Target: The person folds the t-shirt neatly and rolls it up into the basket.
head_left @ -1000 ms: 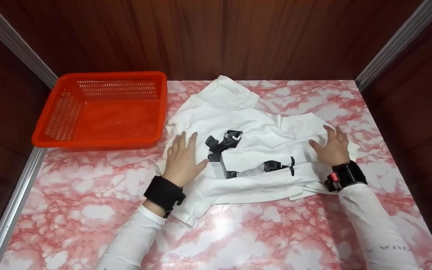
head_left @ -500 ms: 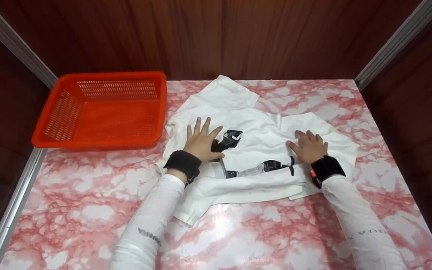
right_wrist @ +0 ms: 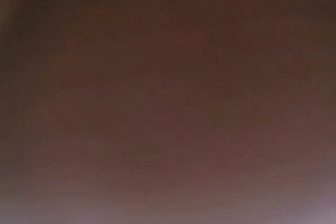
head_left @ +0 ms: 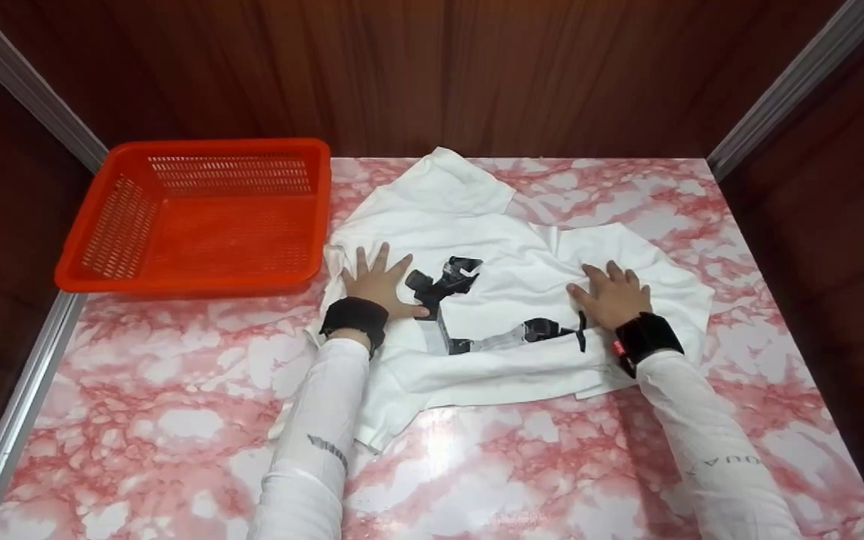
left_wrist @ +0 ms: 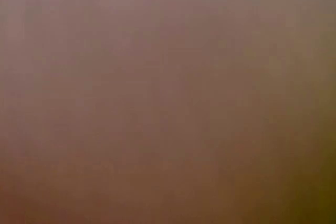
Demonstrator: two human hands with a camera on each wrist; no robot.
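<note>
A white T-shirt (head_left: pixel 507 247) with a black and grey print lies spread and wrinkled on the table in the head view. On its left part rests my left hand (head_left: pixel 379 289), fingers spread, the thumb by the print's edge. My right hand (head_left: pixel 613 298) lies on the shirt's right part, just right of the print, with its fingers apart and slightly bent. Neither hand pinches any cloth that I can see. Both wrist views are blurred brown and show no detail.
An orange-red plastic basket (head_left: pixel 192 281) with slotted walls stands at the back left, close to the shirt. The table (head_left: pixel 177 420) has a red and white marbled top. Dark wood-grain panels (head_left: pixel 417 75) with metal edge strips enclose the back and sides.
Both hands first moved inward over the shirt. Since then my left hand has shifted back left, uncovering the print, while the right has barely moved. The shirt lies nearly the same.
</note>
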